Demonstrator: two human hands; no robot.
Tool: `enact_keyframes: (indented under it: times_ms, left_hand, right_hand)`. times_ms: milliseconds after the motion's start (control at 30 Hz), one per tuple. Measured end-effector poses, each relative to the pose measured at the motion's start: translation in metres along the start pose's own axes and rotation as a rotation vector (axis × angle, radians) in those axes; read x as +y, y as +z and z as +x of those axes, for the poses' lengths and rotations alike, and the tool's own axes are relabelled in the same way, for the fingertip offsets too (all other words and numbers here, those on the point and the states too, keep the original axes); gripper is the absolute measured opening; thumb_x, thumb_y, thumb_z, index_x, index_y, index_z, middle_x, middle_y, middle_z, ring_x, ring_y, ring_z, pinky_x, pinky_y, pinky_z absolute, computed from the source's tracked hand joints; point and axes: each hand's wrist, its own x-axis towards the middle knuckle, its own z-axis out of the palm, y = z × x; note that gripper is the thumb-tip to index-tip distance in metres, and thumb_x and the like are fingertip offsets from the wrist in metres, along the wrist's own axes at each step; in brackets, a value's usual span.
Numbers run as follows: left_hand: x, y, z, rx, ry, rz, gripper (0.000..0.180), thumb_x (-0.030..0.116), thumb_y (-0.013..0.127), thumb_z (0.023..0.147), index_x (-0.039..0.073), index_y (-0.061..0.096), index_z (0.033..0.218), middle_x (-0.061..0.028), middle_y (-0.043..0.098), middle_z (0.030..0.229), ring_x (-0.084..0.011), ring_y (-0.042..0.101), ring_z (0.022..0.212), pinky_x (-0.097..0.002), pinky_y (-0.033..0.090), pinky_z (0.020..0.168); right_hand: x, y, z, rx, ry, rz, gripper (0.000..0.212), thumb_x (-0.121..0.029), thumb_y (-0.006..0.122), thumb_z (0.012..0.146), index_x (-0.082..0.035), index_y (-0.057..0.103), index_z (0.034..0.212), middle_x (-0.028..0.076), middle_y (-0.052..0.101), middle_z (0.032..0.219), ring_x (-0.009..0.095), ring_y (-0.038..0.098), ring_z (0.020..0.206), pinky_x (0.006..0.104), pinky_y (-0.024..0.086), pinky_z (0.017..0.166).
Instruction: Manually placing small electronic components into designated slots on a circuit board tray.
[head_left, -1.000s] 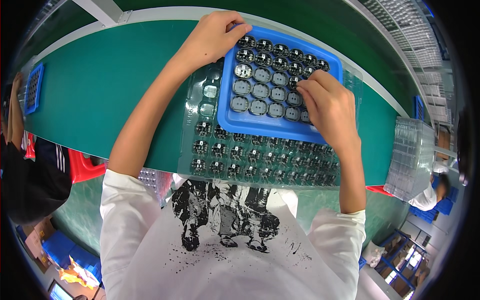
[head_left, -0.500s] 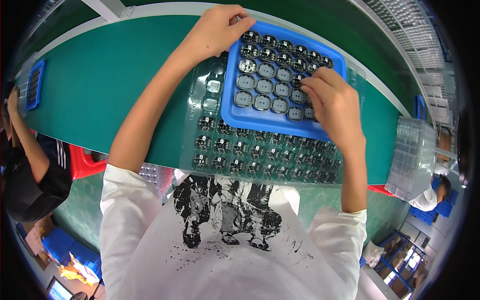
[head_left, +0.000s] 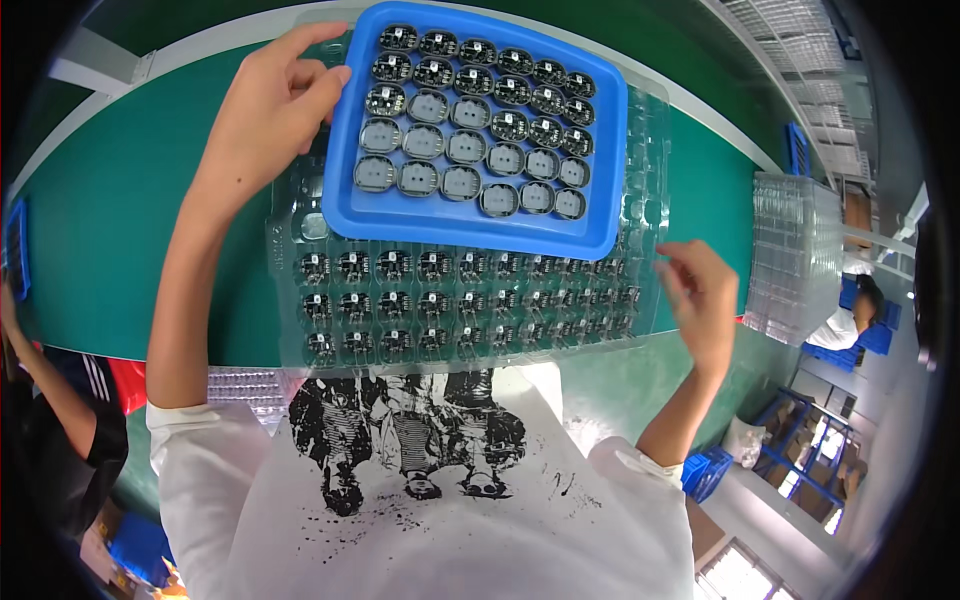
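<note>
Resting on clear blister sheet (head_left: 642, 210): blue tray (head_left: 470, 230) of housings (head_left: 466, 147)
Left hand (head_left: 262, 118), thumb and forefinger spread, at tray's left rim; right hand (head_left: 705, 295), fingers loosely parted, off tray's lower right

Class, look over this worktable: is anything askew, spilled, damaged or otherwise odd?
The blue tray lies askew on the clear plastic tray, slanting against the latter's rows of circuit boards. Inside the blue tray, the bottom row of grey housings steps down midway rather than running straight. Nothing looks spilled or plainly damaged.
</note>
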Motion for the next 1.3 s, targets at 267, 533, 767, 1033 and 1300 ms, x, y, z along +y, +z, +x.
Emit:
enact_keyframes:
  times_ms: [267,533,767,1033,1300]
  left_hand:
    - [0.004,0.015,0.007,-0.021,-0.087,-0.095,0.037,0.019,0.060,0.098,0.001,0.058,0.131,-0.0046,0.068,0.074,-0.0068,0.058,0.058,-0.0249,0.044,0.050]
    - [0.001,0.023,-0.001,0.134,-0.044,0.013,0.033,0.015,0.062,0.093,-0.005,0.060,0.119,-0.0064,0.064,0.063,-0.0109,0.056,0.054,-0.0307,0.044,0.053]
    - [0.006,0.027,-0.003,0.113,-0.099,-0.080,0.038,0.017,0.062,0.093,-0.007,0.057,0.122,-0.0068,0.062,0.062,-0.0129,0.058,0.052,-0.0321,0.046,0.052]
    - [0.002,0.028,-0.005,0.099,-0.045,-0.090,0.038,0.018,0.064,0.093,-0.009,0.056,0.119,-0.0114,0.062,0.061,-0.0191,0.060,0.052,-0.0363,0.047,0.052]
    - [0.006,0.027,-0.009,0.096,-0.015,-0.028,0.040,0.017,0.063,0.092,-0.011,0.056,0.120,-0.0169,0.067,0.069,-0.0248,0.067,0.061,-0.0394,0.052,0.060]
  right_hand:
    - [-0.003,0.017,0.016,-0.048,-0.115,-0.076,0.008,0.001,0.071,0.084,0.001,0.069,0.092,0.011,0.059,0.079,0.022,0.058,0.061,0.0331,0.045,0.056]
    - [-0.067,0.013,0.061,0.157,-0.432,0.042,0.011,0.004,0.074,0.081,0.000,0.068,0.089,0.011,0.062,0.080,0.024,0.061,0.064,0.0343,0.047,0.056]
    - [-0.101,0.053,0.107,0.154,-0.613,0.018,0.010,0.004,0.073,0.082,0.000,0.069,0.090,0.009,0.061,0.079,0.023,0.061,0.064,0.0337,0.047,0.055]
    - [-0.104,0.069,0.132,0.133,-0.633,-0.109,0.007,-0.003,0.073,0.082,-0.001,0.069,0.088,0.009,0.060,0.079,0.027,0.060,0.065,0.0371,0.047,0.058]
    - [-0.103,0.066,0.128,0.069,-0.630,-0.117,0.004,-0.002,0.071,0.084,-0.001,0.069,0.087,0.009,0.059,0.079,0.027,0.059,0.064,0.0376,0.046,0.057]
